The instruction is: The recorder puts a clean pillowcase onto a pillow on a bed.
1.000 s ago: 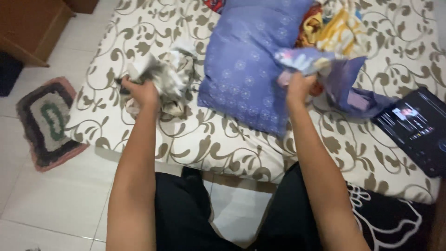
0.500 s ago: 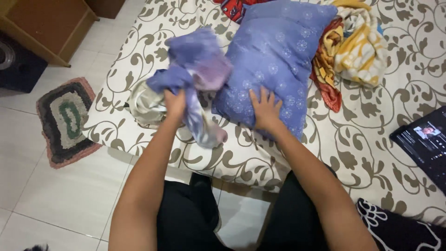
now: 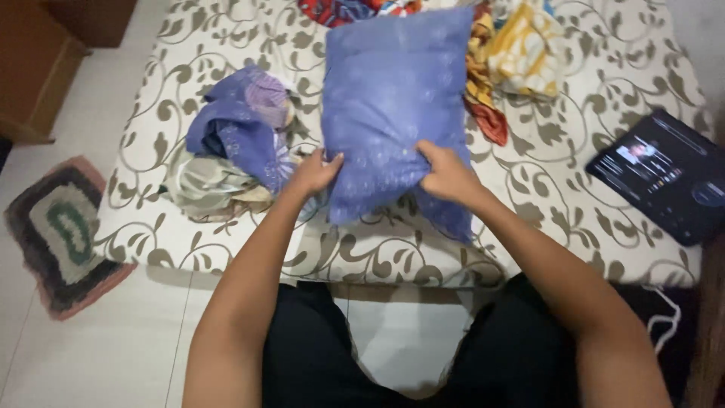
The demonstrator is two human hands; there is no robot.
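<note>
A purple pillow [image 3: 393, 98] with a faint flower print lies on the bed [image 3: 574, 151], which has a cream sheet with brown vines. My left hand [image 3: 316, 174] grips the pillow's near left corner. My right hand [image 3: 445, 175] grips its near right edge, bunching the cover. Left of the pillow sits a crumpled purple cloth [image 3: 242, 125] on top of a grey-white cloth [image 3: 204, 185].
A yellow and red patterned blanket [image 3: 513, 53] is heaped behind the pillow. A dark tablet [image 3: 668, 177] with a lit screen lies at the bed's right. A woven rug [image 3: 57, 234] lies on the white tiled floor, beside a wooden cabinet [image 3: 30, 68].
My left hand let go of the purple cloth, which now rests on the grey-white cloth. Both hands have closed on the pillow's near end.
</note>
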